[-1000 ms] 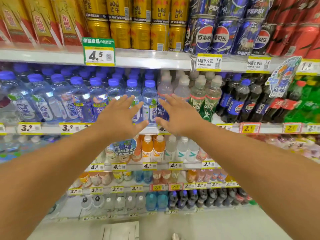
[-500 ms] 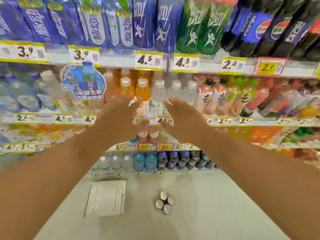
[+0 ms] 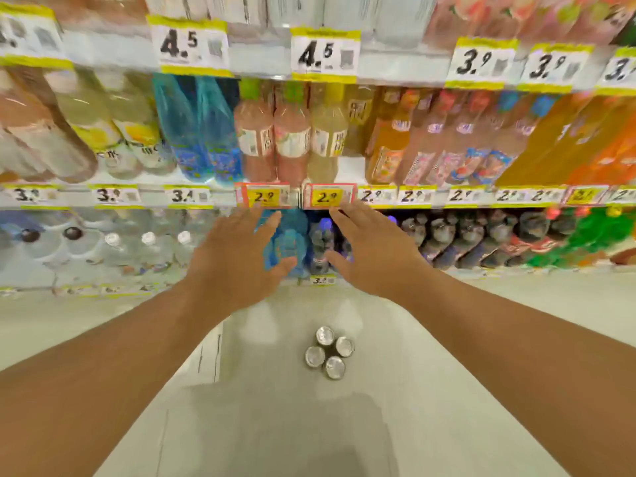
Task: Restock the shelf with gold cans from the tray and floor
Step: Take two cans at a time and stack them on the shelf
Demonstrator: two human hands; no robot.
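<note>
Standing: four cans (image 3: 329, 352) on floor (image 3: 447, 373)

A shop's drinks aisle. Tiered shelves (image 3: 378, 68) run from left to right on the far side, packed with bottled drinks (image 3: 292, 139), and yellow price tags (image 3: 325, 53) line every shelf edge above a pale floor (image 3: 464, 339).
</note>
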